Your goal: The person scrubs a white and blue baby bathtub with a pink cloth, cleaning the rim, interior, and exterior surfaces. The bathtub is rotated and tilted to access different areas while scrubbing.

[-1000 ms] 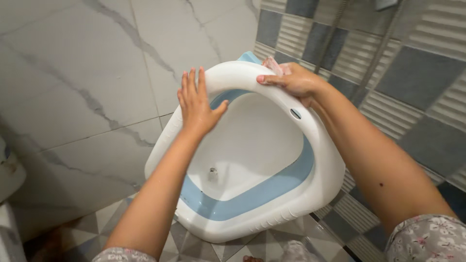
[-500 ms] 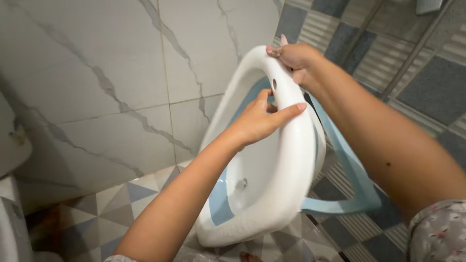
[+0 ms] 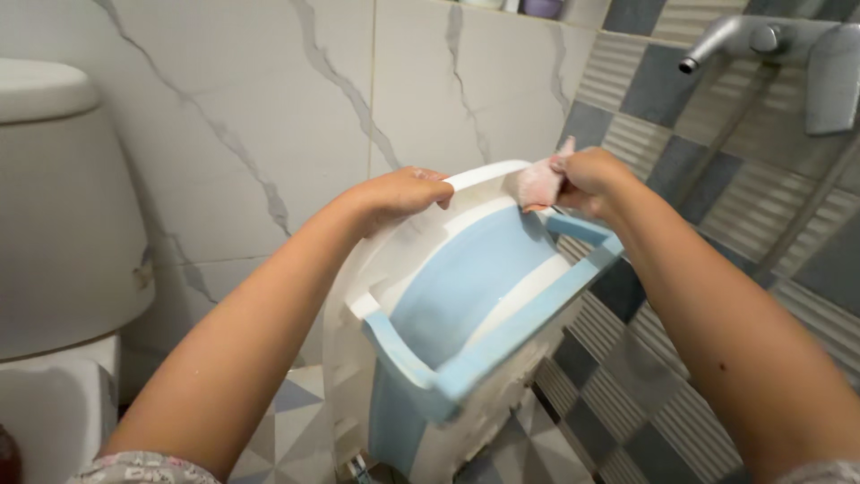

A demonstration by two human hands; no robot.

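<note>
A white and light-blue plastic basin (image 3: 466,305) is held up on edge with its blue underside and folding blue frame toward me. My left hand (image 3: 399,195) grips the white rim at the top left. My right hand (image 3: 587,179) is closed on a small pink cloth (image 3: 540,184) and presses it against the top of the basin's rim. The basin's inside is hidden, facing away from me.
A white toilet tank (image 3: 63,206) and bowl stand at the left. Marble-look wall tiles are behind the basin, grey and striped tiles at the right. A metal tap (image 3: 726,40) sticks out at the upper right. The floor has triangle-patterned tiles (image 3: 287,421).
The basin has been turned over from showing its white inside to showing its blue underside. My left hand moved from the side rim to the top rim. The view swung left, bringing the toilet in.
</note>
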